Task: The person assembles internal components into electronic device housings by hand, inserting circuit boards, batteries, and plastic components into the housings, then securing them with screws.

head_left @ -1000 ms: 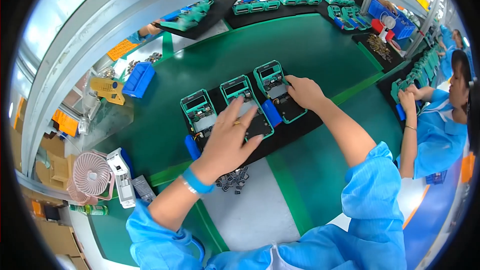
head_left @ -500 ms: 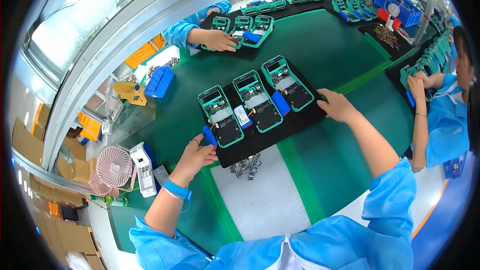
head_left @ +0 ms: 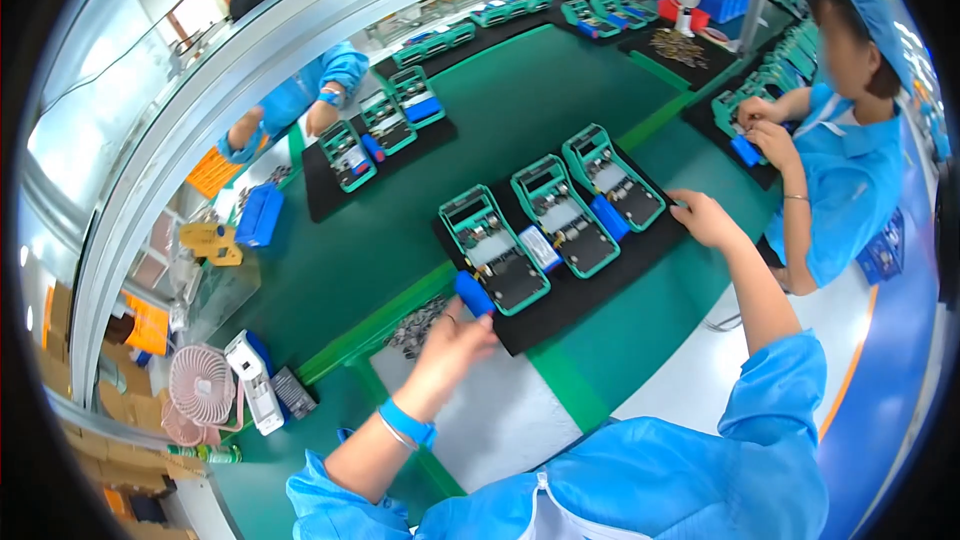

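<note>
A black mat [head_left: 560,318] lies on the green table, bearing three open green device housings: left [head_left: 522,285], middle [head_left: 588,248] and right [head_left: 638,202]. Circuit parts show inside them. Beside the housings are battery packs: a blue one [head_left: 473,293] at the left, a white-labelled one [head_left: 540,248] and another blue one [head_left: 608,218]. My left hand [head_left: 452,355], slightly blurred, has its fingers apart close to the mat's left corner, just below the leftmost pack. With thumb and fingers, my right hand [head_left: 708,220] grips the mat's right edge.
Small loose metal parts [head_left: 415,328] lie left of the mat, by a white surface panel [head_left: 480,420]. A co-worker [head_left: 850,175] handles similar housings at right; another's mat [head_left: 325,200] lies at far left. A blue bin [head_left: 260,215] and pink fan [head_left: 202,385] stand leftward.
The mat with its three housings has slid right across the table, leaving the loose parts to its left. Both my hands moved along with it. The far-left co-worker's mat sits closer.
</note>
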Motion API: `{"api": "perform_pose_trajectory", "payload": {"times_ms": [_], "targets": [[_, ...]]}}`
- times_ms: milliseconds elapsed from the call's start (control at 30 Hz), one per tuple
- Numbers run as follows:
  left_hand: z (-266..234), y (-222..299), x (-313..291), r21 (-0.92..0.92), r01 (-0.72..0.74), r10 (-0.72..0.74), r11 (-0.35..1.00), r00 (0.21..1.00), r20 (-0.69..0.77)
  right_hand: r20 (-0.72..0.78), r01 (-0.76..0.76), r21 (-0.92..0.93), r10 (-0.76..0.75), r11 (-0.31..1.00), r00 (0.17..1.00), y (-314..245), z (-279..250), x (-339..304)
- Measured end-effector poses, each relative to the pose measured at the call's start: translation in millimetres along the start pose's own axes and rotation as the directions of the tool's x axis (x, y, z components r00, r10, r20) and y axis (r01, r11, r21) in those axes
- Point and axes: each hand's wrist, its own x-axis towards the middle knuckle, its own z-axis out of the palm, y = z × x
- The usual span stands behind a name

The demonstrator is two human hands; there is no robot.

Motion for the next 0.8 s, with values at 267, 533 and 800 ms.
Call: {"api": "perform_pose_trajectory", "payload": {"times_ms": [267, 533, 800], "targets": [[-32.8, 16.6, 38.1, -0.123, 0.117, -0.052, 0.986, 0.900, 0.434, -0.346, -0.139, -0.097, 0.098, 0.986, 0.933, -34.5, -14.1, 1.9], [-41.8, -2.8, 84.1, -0.301, -0.010, 0.160, 0.954, 0.863, 0.480, -0.608, 0.009, -0.151, -0.100, 0.988, 0.788, -89.8, 59.0, -20.6], [-164.0, 35.1, 97.8, 0.033, -0.436, 0.416, 0.900, 0.878, 0.237, -0.476, 0.543, -0.093, -0.516, 0.835, 0.712, -255.5, 95.1, 20.6]]}}
